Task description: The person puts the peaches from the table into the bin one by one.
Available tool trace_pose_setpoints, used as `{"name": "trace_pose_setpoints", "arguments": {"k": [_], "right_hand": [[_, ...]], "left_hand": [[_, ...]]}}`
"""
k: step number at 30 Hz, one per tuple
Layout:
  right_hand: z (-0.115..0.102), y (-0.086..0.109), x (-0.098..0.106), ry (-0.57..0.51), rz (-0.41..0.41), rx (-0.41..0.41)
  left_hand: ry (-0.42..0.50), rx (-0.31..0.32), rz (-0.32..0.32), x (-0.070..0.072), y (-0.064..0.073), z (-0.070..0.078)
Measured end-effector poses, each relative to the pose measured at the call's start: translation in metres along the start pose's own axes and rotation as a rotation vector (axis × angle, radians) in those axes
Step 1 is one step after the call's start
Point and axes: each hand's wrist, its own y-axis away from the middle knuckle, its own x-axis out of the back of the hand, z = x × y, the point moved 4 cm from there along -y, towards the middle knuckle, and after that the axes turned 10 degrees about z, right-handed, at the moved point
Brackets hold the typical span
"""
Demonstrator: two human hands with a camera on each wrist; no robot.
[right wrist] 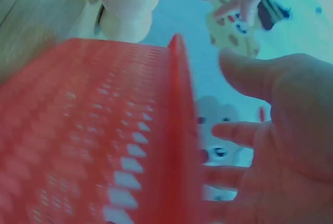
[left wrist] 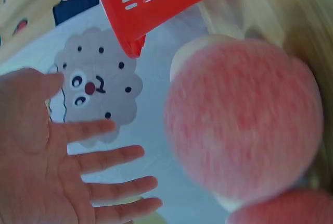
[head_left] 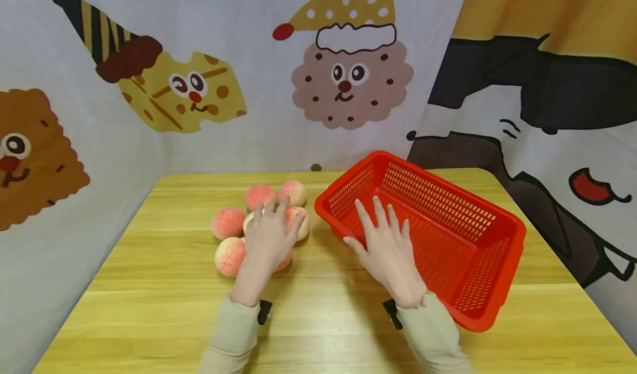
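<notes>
Pink-and-cream peaches [head_left: 230, 256], several of them, sit in a cluster on the table. Over this cluster is my left hand [head_left: 271, 235], palm down with its fingers spread, hiding some of the fruit. In the left wrist view its straight fingers hold nothing, and a large pink peach [left wrist: 244, 122] shows beside them with a gap between. A red plastic basket [head_left: 433, 191] with perforated walls stands to the right. My right hand [head_left: 388, 247] is over the basket's near left rim, fingers extended. The right wrist view shows that hand's palm [right wrist: 302, 130] beside the basket wall [right wrist: 93, 120], holding nothing.
The wood-grain table [head_left: 149, 307] has its far edge against a printed curtain [head_left: 269, 141] with cartoon biscuits and cheese. More curtain hangs along the left and right sides. The basket sits at an angle, its long side running toward the right.
</notes>
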Motion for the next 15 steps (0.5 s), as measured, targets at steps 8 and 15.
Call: {"name": "trace_pose_setpoints", "arguments": {"k": [8,15], "right_hand": [[0.022,0.042,0.046,0.076,0.048,0.082],[0.089,0.051,0.065,0.057,0.017,-0.03]], "left_hand": [[-0.063,0.0,0.004,0.021,0.022,-0.031],[-0.016,0.038,-0.268,0.02,0.035,-0.073]]}}
